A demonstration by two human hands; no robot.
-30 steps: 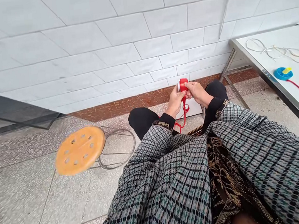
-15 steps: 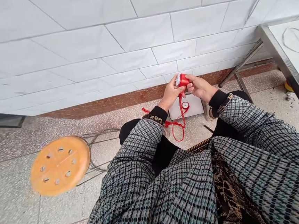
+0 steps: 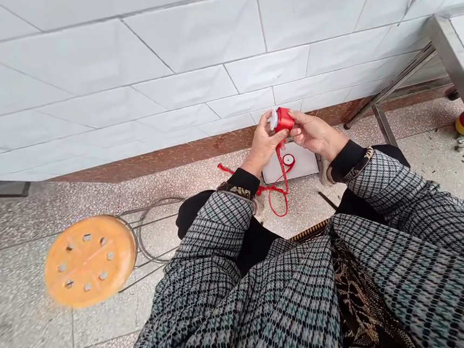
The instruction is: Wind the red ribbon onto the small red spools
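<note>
Between my hands is a small white-capped bottle (image 3: 285,118) wrapped in shiny red ribbon, tilted with its cap to the left. My left hand (image 3: 260,145) is closed around the cap end, thumb below on the red part. My right hand (image 3: 318,135) pinches the red wrap from the right side. A red ribbon (image 3: 284,175) hangs from the bottle and loops on the floor. Below my hands, a ribbon roll (image 3: 288,160) with a white centre lies on a flat white box (image 3: 307,161).
An orange stool (image 3: 89,260) with a holed round seat and metal legs stands at left. The tiled wall (image 3: 204,41) rises ahead. A metal-framed table (image 3: 455,62) is at right. A dark thin tool (image 3: 327,200) lies on the speckled floor (image 3: 199,174) near my legs.
The view has shifted slightly. Both hands keep their grip on the red-wrapped bottle, with only a slight change in its tilt.
</note>
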